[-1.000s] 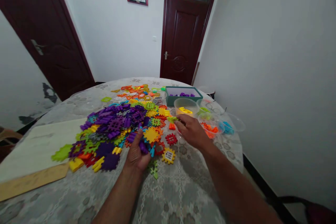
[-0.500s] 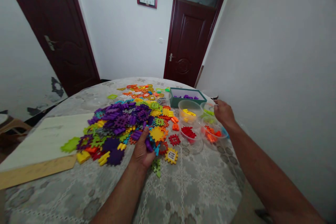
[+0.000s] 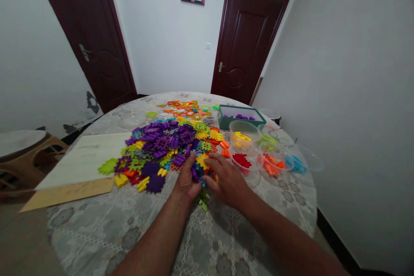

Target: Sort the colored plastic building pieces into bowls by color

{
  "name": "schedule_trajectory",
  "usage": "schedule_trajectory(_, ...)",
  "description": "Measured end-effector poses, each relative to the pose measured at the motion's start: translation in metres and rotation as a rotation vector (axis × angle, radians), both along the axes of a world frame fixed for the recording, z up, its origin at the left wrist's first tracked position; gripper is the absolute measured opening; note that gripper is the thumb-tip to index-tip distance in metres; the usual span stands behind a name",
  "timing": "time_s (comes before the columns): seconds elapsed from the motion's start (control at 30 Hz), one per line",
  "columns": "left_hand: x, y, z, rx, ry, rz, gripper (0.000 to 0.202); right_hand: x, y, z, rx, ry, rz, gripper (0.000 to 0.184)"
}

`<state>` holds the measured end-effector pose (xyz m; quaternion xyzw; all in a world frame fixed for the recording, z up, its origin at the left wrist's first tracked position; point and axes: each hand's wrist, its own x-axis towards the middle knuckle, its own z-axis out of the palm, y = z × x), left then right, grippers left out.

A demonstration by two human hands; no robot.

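My left hand (image 3: 186,183) is closed around purple plastic building pieces (image 3: 195,174), at the near right edge of a large heap of building pieces (image 3: 161,142). Close beside it, my right hand (image 3: 228,181) reaches in with thumb and fingers apart. Its fingertips are by a yellow toothed piece (image 3: 202,161); whether they touch it I cannot tell. Under the hands, a green piece (image 3: 202,202) lies on the cloth, partly covered. Purple pieces top the heap, with green, yellow, blue and orange ones around them.
Clear bowls on the right hold yellow pieces (image 3: 242,139), red pieces (image 3: 241,160), orange pieces (image 3: 271,164), green pieces (image 3: 269,139) and blue pieces (image 3: 296,164). Behind them stands a green box (image 3: 241,125) with purple pieces. A wooden ruler (image 3: 67,194) and pale sheet (image 3: 84,157) lie left.
My right hand has come from the green-piece bowl on the right to beside my left hand. The left hand keeps its purple pieces. The camera view has shifted.
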<state>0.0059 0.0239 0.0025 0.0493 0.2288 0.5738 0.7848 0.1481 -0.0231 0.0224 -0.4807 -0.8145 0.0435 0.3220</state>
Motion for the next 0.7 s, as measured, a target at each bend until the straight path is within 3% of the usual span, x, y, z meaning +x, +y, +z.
schedule_trajectory(0.23, 0.0, 0.001, -0.001, -0.026, -0.047, -0.018, 0.012, -0.006, 0.009, -0.004, 0.03, 0.182, -0.01, 0.024)
schedule_trajectory(0.5, 0.0, 0.002, -0.001, -0.059, -0.053, -0.007, 0.015, -0.011, 0.008, -0.001, -0.108, 0.45, -0.022, 0.026)
schedule_trajectory(0.63, -0.001, -0.001, 0.001, -0.029, -0.029, -0.015, 0.016, -0.001, 0.008, 0.011, -0.259, 0.581, -0.098, 0.031)
schedule_trajectory(0.7, -0.001, -0.001, 0.002, -0.022, -0.026, -0.012, 0.018, 0.015, 0.016, 0.023, -0.24, 0.546, -0.165, 0.036)
